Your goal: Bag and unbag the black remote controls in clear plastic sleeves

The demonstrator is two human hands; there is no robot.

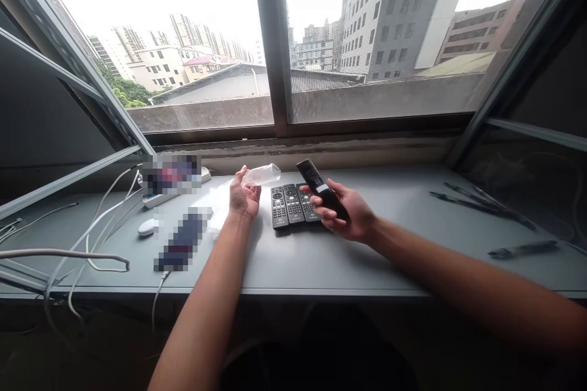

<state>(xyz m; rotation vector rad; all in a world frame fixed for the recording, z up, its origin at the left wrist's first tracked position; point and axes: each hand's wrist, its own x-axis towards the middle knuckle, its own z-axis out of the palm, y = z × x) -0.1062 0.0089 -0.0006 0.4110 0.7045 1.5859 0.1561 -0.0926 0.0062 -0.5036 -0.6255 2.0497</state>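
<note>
Working over a grey desk (293, 266) running across the lower middle of the frame. Gripping a remote (322, 189) in the right hand (351, 214), just right of centre, with fingers wrapped round its lower part, and tilting its far end toward the upper left. Holding a clear sleeve (263, 175) in the left hand (244, 197), left of centre, with fingers curled against it; not showing clearly enough to tell how each fingertip is pressing. Having three remotes (292, 203) lying side by side at the centre of the frame, keys up, with the rightmost partly hidden behind the right hand.

Facing a window (277, 73) filling the upper half, and looking out on a tower (394, 18) at upper right, with low roofs, pale blocks and trees (121, 90) at upper left. Reaching between metal frames (98, 64) slanting down both sides, with shadow darkening the outer edges. Having cables (94, 229) looping at lower left, near a white, rounded gadget (147, 228), a pixelated slab (183, 241) and, farther back, a white power strip (206, 175). Having pens (481, 206) lying at the right of the frame, blurring toward the edge.
</note>
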